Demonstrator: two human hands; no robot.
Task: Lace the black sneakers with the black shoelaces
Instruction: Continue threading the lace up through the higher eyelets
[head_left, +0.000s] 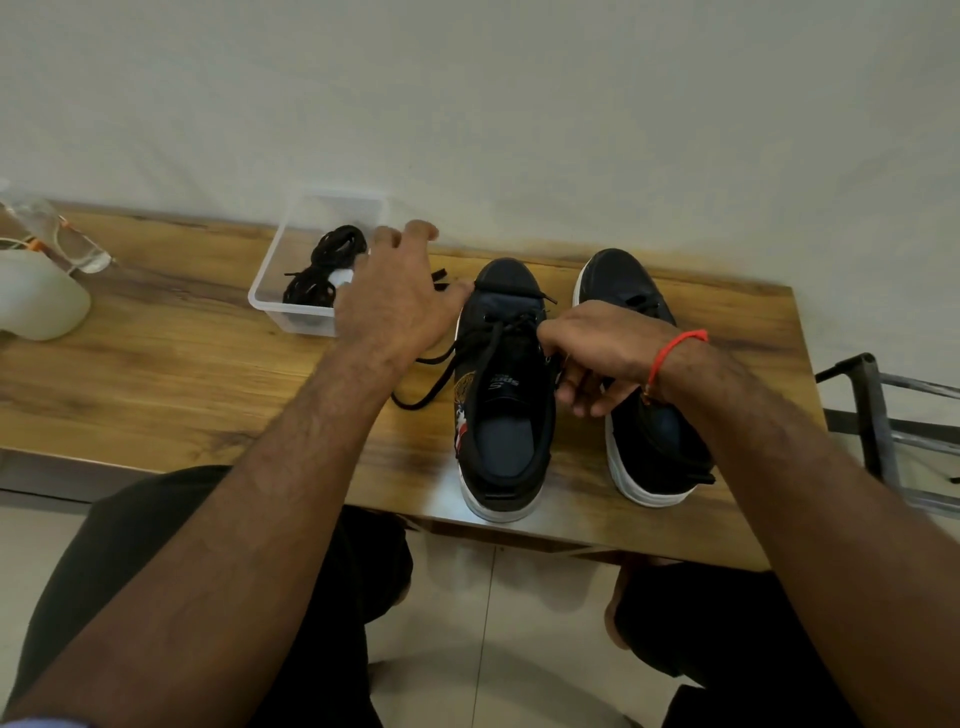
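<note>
Two black sneakers with white soles stand side by side on the wooden table (156, 374), toes away from me. The left sneaker (506, 441) has a black shoelace (441, 376) through its front eyelets; one end trails onto the table to its left. My left hand (395, 301) hovers left of that sneaker's toe with fingers spread, and a lace end shows by its thumb. My right hand (597, 358) sits between the shoes, fingers curled and pinching the lace at the left sneaker's right eyelets. The right sneaker (649, 452) lies partly under my right wrist.
A clear plastic box (280, 306) with a bundle of black laces (322, 275) stands left of the shoes near the wall. A white object (36, 306) and clear plastic (57, 234) lie at the far left. A metal frame (883, 415) stands beyond the table's right edge.
</note>
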